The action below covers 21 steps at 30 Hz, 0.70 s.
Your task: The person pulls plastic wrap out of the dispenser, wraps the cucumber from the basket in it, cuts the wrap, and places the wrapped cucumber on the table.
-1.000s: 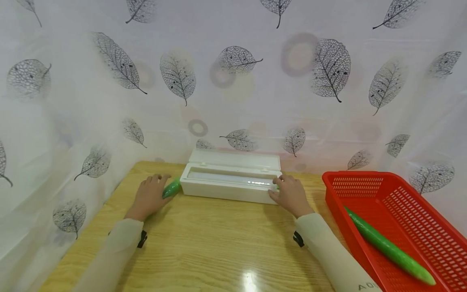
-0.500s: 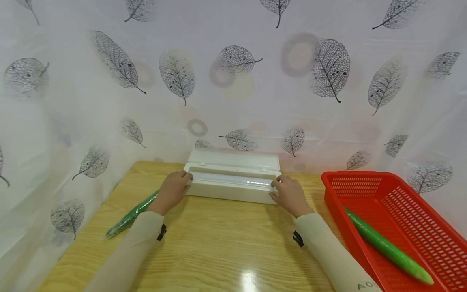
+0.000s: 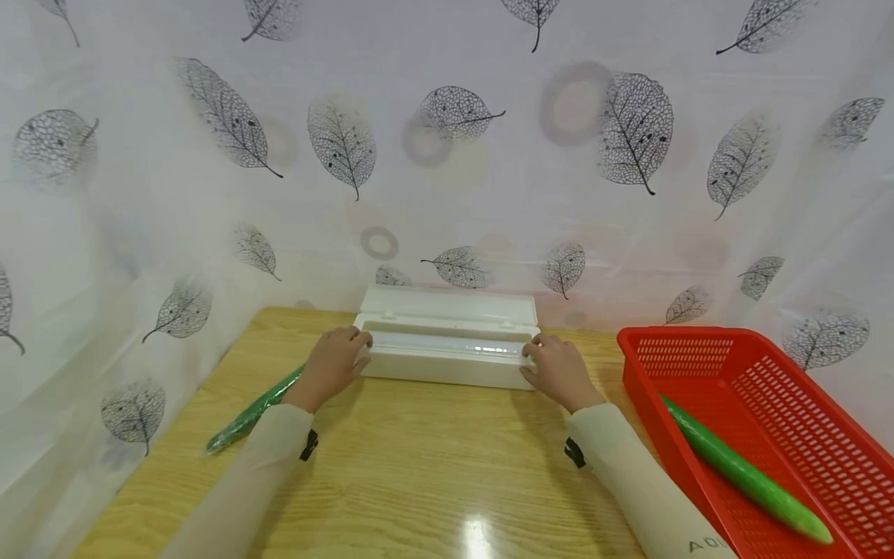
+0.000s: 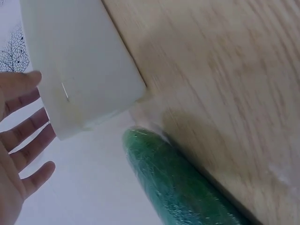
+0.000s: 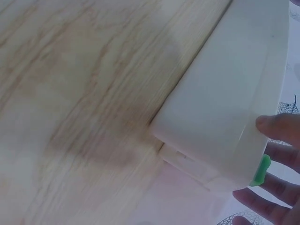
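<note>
A long white cling film box (image 3: pixel 447 369) stands at the back of the table with its lid (image 3: pixel 447 305) tipped up behind it. Inside lies a shiny roll of film (image 3: pixel 433 342). My left hand (image 3: pixel 331 366) holds the left end, thumb over the front rim, fingers behind it. At the right end my right hand (image 3: pixel 563 371) grips likewise; a green plastic piece (image 5: pixel 261 171) shows beside its fingers in the right wrist view. A cucumber (image 3: pixel 257 407) wrapped in clear film lies partly under my left forearm, its tip near the box corner in the left wrist view.
On the right, a red perforated plastic basket (image 3: pixel 684 480) holds another cucumber (image 3: pixel 747 470) without visible film. The wooden table (image 3: pixel 419 458) spreads out in front of the box. Behind hangs a pale leaf-patterned sheet (image 3: pixel 475 194).
My left hand has left the wrapped cucumber and moved right onto the left end of the box. My right hand has stayed at the right end.
</note>
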Motion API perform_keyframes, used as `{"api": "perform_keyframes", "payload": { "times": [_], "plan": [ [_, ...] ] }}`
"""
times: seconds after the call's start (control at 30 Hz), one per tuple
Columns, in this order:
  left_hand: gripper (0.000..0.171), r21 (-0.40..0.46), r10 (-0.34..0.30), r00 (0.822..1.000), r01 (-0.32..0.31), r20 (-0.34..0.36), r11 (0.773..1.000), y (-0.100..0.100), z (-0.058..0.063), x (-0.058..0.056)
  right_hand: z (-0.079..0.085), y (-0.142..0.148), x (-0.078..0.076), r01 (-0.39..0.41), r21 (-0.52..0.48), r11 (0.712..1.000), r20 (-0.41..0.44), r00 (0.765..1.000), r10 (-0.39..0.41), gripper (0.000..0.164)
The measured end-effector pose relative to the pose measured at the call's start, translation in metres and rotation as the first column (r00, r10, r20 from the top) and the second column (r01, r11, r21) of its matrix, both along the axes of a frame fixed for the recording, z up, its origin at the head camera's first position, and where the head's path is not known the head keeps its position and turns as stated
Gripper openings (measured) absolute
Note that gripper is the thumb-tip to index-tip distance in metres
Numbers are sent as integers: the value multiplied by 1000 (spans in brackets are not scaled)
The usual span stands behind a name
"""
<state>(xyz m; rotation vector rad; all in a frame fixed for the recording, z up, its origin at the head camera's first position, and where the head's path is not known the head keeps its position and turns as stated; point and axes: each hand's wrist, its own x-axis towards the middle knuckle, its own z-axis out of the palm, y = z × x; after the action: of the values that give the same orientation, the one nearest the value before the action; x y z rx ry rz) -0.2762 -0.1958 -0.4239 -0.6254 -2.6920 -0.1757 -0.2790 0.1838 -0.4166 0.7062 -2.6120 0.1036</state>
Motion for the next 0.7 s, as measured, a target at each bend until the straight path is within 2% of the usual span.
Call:
{"api": "perform_keyframes", "payload": {
  "times": [0.1, 0.2, 0.27, 0.37, 0.5, 0.7],
  "plan": [
    [39, 2, -18, 999, 18, 34, 1000, 6, 1, -2, 3, -3, -1, -18, 0, 1000, 18, 1000, 18, 28],
    [52, 8, -77, 996, 77, 45, 997, 15, 0, -6, 5, -8, -2, -30, 15, 999, 45, 999, 29, 32],
    [55, -7, -104, 994, 104, 37, 995, 21, -2, -11, 6, -12, -4, -26, 29, 999, 71, 997, 23, 36],
    [56, -44, -110, 993, 111, 36, 993, 28, -2, -19, 7, -17, -7, -4, 38, 999, 122, 992, -1, 44],
    [65, -103, -97, 988, 110, 117, 989, 33, 0, -26, 8, -22, -12, 7, 32, 999, 200, 980, -13, 58],
    [70, -134, -63, 966, 99, 251, 986, 36, 5, -32, 8, -25, -19, -29, 79, 996, 246, 969, 9, 53]
  ]
}}
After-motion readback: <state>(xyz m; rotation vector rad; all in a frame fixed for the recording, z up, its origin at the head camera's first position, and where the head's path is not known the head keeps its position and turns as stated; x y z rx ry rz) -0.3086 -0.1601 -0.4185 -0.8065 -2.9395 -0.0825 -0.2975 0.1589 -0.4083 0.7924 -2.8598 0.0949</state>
